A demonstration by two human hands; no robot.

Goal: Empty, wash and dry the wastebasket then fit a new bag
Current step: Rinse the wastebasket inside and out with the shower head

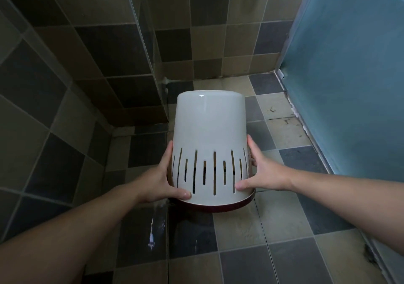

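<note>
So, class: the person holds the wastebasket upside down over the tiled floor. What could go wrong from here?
1. The white wastebasket is held only by its sides between the left hand and right hand; a smooth wall might slip.
2. A fall onto the floor tiles could crack it.
3. Shiny patches suggest the floor may be wet, so footing could slip.

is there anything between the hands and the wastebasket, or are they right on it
Nothing visible stands between them. The left hand and right hand both grip the white slotted wastebasket directly, one on each side near its dark red rim. It is held upside down above the tiled floor.
</note>
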